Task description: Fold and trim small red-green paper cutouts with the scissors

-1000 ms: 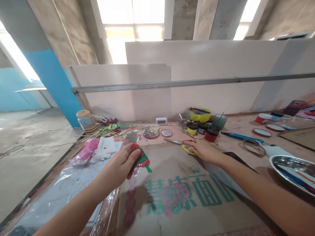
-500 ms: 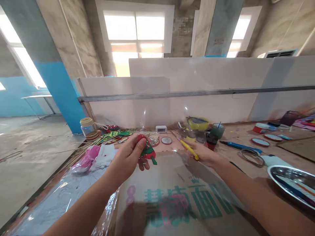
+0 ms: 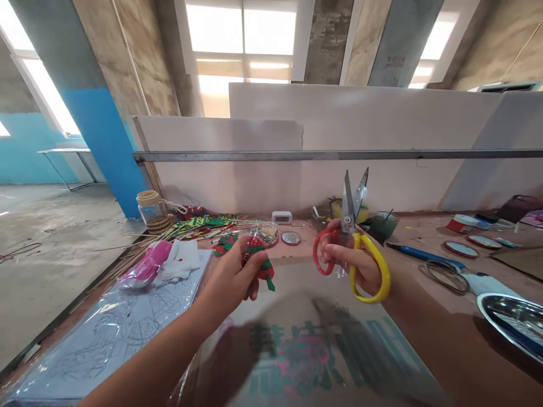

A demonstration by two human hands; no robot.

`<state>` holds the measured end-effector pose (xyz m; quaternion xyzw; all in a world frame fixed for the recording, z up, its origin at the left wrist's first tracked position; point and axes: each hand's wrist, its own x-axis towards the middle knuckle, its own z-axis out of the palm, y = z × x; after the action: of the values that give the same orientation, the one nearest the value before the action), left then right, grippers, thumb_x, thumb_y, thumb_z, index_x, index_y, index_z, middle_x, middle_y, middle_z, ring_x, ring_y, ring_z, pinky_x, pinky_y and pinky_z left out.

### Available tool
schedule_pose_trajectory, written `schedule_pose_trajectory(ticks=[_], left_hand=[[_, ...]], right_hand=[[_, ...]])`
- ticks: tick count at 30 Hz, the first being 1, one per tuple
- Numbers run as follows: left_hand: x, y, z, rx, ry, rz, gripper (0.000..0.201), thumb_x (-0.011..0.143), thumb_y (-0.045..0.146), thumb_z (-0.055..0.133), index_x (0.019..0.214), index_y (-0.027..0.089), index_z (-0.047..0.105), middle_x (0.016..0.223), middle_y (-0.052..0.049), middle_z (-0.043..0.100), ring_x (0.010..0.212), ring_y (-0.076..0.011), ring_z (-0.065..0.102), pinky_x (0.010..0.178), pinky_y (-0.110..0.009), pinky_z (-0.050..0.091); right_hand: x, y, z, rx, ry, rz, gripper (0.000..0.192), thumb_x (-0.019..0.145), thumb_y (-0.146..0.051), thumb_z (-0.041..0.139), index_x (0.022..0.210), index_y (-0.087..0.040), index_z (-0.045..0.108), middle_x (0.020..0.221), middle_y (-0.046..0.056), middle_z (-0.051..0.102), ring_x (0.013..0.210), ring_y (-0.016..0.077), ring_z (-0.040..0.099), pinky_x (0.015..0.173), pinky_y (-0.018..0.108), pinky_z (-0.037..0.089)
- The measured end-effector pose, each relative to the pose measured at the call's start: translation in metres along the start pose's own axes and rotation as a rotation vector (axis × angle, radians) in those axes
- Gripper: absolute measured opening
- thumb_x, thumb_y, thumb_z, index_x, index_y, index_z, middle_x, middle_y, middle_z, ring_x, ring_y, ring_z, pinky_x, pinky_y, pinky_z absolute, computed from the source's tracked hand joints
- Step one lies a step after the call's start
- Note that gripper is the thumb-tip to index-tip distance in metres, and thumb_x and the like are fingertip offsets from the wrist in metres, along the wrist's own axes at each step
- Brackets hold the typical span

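Separately, the left hand [image 3: 232, 271] pinches a red-green piece [image 3: 268, 272] and the right hand [image 3: 344, 255] grips scissors [image 3: 347, 220]

L. hand [image 3: 237, 270] & R. hand [image 3: 367, 268]: 2 seen
Scissors [image 3: 348, 219]: 1 pr. held, w/ 2 blades [image 3: 348, 195], 1 red loop [image 3: 316, 254] & 1 yel. loop [image 3: 386, 277] counted
Red-green piece [image 3: 265, 268]: 1 held
Lidded jar [image 3: 149, 213]: 1 noted
Wht. display unit [image 3: 282, 217]: 1 noted
Round dishes [image 3: 291, 237], ctr.: 2 counted
Red-rimmed discs [image 3: 460, 249], far R.: 2 counted
Blue tool [image 3: 426, 255]: 1 noted
Metal bowl [image 3: 509, 304]: 1 seen in pt.
Red-wht. tub [image 3: 460, 224]: 1 noted
Pink packet [image 3: 146, 263]: 1 noted
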<state>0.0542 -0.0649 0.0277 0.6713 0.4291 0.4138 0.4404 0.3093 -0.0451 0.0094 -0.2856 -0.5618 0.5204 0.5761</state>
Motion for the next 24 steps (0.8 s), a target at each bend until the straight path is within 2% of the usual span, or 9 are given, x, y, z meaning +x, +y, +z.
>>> schedule_pose_trajectory(ticks=[3,5,8,13,17,20,22,24], left_hand=[[0.002,-0.001,0.002,0.084,-0.058,-0.062,0.034,0.082,0.042,0.069,0.1,0.019,0.052,0.055,0.009,0.056,0.039,-0.0054,0.047,0.038,-0.015,0.036],[0.002,-0.001,0.002,0.148,-0.109,-0.104,0.025,0.084,0.04,0.066,0.089,0.017,0.057,0.048,0.008,0.052,0.039,-0.0063,0.046,0.039,-0.016,0.036],[0.003,-0.002,-0.001,0.252,-0.136,-0.088,0.029,0.091,0.043,0.054,0.079,0.017,0.059,0.043,0.006,0.052,0.038,-0.0072,0.044,0.04,-0.017,0.036],[0.004,-0.007,-0.002,0.265,-0.105,-0.004,0.034,0.096,0.046,0.042,0.083,0.018,0.057,0.055,0.001,0.063,0.038,-0.0086,0.05,0.037,-0.018,0.037],[0.004,-0.006,0.0,0.114,-0.113,-0.072,0.048,0.096,0.057,0.037,0.07,0.019,0.051,0.048,0.0,0.06,0.034,-0.0078,0.045,0.034,-0.018,0.032],[0.003,-0.004,0.001,0.033,-0.087,-0.098,0.058,0.094,0.065,0.034,0.063,0.019,0.051,0.048,-0.003,0.06,0.037,-0.0097,0.049,0.035,-0.02,0.035],[0.002,-0.003,0.002,0.062,-0.046,-0.059,0.059,0.094,0.065,0.034,0.064,0.018,0.054,0.05,-0.003,0.062,0.04,-0.0102,0.052,0.038,-0.02,0.039],[0.001,-0.002,0.003,0.131,-0.005,-0.014,0.051,0.092,0.061,0.044,0.07,0.017,0.057,0.053,-0.002,0.063,0.043,-0.0104,0.054,0.04,-0.02,0.041]], right_hand=[[-0.003,0.001,0.002,0.042,0.033,-0.046,0.036,0.076,-0.03,0.08,0.101,-0.025,0.055,0.075,-0.003,0.061,0.061,0.0144,0.059,0.052,0.027,0.052],[-0.003,-0.003,0.002,0.027,0.067,-0.055,0.036,0.075,-0.03,0.081,0.099,-0.025,0.054,0.075,-0.003,0.062,0.061,0.0146,0.06,0.053,0.028,0.053],[-0.004,-0.007,0.002,-0.051,0.081,-0.061,0.035,0.076,-0.033,0.082,0.098,-0.024,0.056,0.074,-0.002,0.063,0.06,0.0149,0.061,0.055,0.028,0.053],[-0.003,-0.004,0.001,-0.029,0.101,-0.144,0.034,0.077,-0.027,0.081,0.1,-0.026,0.056,0.079,-0.003,0.064,0.062,0.0143,0.062,0.055,0.027,0.053],[-0.002,-0.005,0.002,0.037,0.109,-0.12,0.035,0.076,-0.025,0.081,0.099,-0.025,0.055,0.078,-0.003,0.063,0.063,0.0142,0.061,0.056,0.028,0.053],[-0.003,-0.01,0.004,0.041,0.089,-0.107,0.034,0.075,-0.026,0.081,0.097,-0.025,0.055,0.077,-0.003,0.062,0.06,0.014,0.059,0.054,0.028,0.051],[-0.004,-0.012,0.005,0.023,0.084,-0.091,0.033,0.076,-0.028,0.08,0.096,-0.024,0.054,0.077,-0.003,0.062,0.061,0.0142,0.059,0.056,0.029,0.051],[-0.005,-0.011,0.005,0.004,0.095,-0.072,0.034,0.075,-0.029,0.08,0.097,-0.024,0.054,0.078,-0.003,0.061,0.062,0.0144,0.059,0.058,0.03,0.051]])
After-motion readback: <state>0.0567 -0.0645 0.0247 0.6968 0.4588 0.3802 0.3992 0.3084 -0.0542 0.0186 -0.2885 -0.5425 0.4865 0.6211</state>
